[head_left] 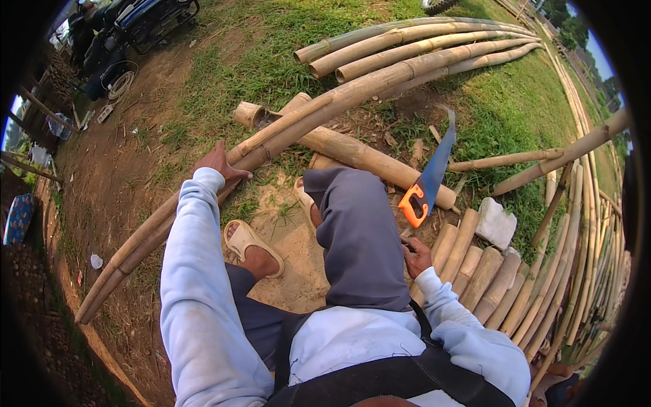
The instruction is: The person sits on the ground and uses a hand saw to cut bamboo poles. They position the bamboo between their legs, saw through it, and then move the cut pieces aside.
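Observation:
My left hand (220, 166) grips a long split-looking bamboo pole (285, 132), thumb across its top. This pole runs from the lower left up toward the far right, and crosses a thick bamboo piece (352, 154) on the ground. My right hand (416, 256) is beside my right thigh with its fingers curled; what they hold, if anything, is hidden. Just beyond that hand a hand saw (434, 173) with a blue blade and orange handle leans against the thick bamboo's end, apart from my fingers.
Several bamboo poles (400, 49) lie on the grass at the far side. Short cut bamboo lengths (485, 271) sit in a row at the right, next to a pale stone block (496, 222). A motorbike (139, 27) stands at the far left. Sawdust (271, 203) covers the ground around my feet.

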The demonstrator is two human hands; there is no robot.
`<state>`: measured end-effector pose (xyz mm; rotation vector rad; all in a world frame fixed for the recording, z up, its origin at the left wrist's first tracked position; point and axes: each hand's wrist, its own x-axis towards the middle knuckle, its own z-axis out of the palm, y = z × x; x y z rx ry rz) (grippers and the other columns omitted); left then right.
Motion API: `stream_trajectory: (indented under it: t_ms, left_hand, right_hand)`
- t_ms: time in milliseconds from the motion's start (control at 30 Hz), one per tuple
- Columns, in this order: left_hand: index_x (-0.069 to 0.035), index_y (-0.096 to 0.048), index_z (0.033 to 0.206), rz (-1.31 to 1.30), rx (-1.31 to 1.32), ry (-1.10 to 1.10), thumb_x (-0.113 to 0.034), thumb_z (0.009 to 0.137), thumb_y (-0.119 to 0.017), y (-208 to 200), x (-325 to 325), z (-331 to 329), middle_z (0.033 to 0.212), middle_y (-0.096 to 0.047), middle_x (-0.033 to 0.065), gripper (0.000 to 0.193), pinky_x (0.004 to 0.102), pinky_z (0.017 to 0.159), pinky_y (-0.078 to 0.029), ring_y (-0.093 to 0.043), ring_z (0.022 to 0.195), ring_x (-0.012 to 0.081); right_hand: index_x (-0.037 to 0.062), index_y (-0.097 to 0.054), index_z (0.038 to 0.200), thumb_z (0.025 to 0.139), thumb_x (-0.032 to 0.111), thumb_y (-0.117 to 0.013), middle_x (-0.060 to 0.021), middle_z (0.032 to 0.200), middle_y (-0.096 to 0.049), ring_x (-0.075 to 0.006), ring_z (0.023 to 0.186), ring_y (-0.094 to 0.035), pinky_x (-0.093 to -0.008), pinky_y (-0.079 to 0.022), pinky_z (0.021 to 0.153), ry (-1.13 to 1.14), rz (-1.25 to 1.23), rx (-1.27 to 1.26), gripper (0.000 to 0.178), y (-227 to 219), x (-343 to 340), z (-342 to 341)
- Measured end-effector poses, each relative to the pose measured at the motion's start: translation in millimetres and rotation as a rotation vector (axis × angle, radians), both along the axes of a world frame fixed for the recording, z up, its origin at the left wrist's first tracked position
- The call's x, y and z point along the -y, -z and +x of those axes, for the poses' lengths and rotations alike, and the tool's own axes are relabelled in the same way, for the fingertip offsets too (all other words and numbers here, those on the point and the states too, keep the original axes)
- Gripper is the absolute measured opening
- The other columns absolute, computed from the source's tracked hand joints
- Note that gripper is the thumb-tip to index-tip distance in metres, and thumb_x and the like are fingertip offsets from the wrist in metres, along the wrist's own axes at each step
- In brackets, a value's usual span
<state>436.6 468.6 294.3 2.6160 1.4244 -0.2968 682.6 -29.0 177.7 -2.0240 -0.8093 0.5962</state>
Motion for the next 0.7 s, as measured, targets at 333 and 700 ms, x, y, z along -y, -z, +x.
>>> stream_trajectory:
  t_ms: [333,700]
  left_hand:
    - [0.000,-0.028,0.153,-0.003,-0.001,-0.008,-0.091,0.055,-0.069,3.3,-0.1,46.1,0.147,-0.051,0.0204,0.139,0.0459,0.112,-0.042,-0.050,0.136,0.0343]
    - [-0.005,-0.042,0.146,0.079,-0.225,0.245,-0.092,0.062,-0.060,-5.1,3.6,100.3,0.141,-0.056,0.0178,0.122,0.0487,0.115,-0.032,-0.050,0.134,0.0342]
  right_hand:
    - [0.0004,-0.070,0.121,0.098,0.019,-0.066,-0.0096,0.099,-0.074,-0.0144,0.082,-0.070,-0.0293,-0.056,0.079,0.117,0.134,-0.241,0.031,26.9,14.1,3.7]
    - [0.0022,-0.049,0.142,0.095,0.040,-0.069,-0.0150,0.115,-0.069,-0.0203,0.095,-0.069,-0.0294,-0.054,0.080,0.199,0.461,-0.635,0.064,10.6,-298.5,126.9]
